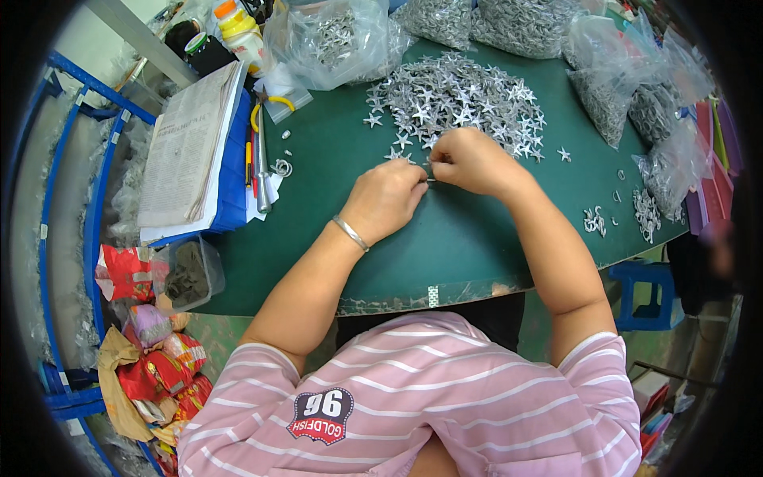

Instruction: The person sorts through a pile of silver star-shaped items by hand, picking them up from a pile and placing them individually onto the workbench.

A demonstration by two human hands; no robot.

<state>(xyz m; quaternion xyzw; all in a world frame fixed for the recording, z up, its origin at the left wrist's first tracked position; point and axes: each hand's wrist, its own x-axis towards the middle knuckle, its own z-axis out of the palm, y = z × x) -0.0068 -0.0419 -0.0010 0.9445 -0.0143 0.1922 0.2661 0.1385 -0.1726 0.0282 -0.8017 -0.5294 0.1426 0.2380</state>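
Observation:
Over the green table [318, 151], my left hand [384, 200] and my right hand [474, 161] meet, fingertips almost touching. Both are closed in a pinch. A tiny greyish piece [430, 180] shows between them, too small and covered to name. A silver bangle [350, 234] circles my left wrist. Just beyond my fingers spreads a heap of silver metal stars [469, 95]. Several loose stars [400, 155] lie close to my left fingers, and a single star [564, 154] rests to the right of the heap.
Clear bags of metal parts [445, 22] line the back, with more bags [596, 99] at right. Small metal pieces [646, 215] lie near the right edge. Left are yellow-handled pliers [274, 103], a newspaper [191, 151], a blue tray [232, 191] and a plastic tub [211, 274].

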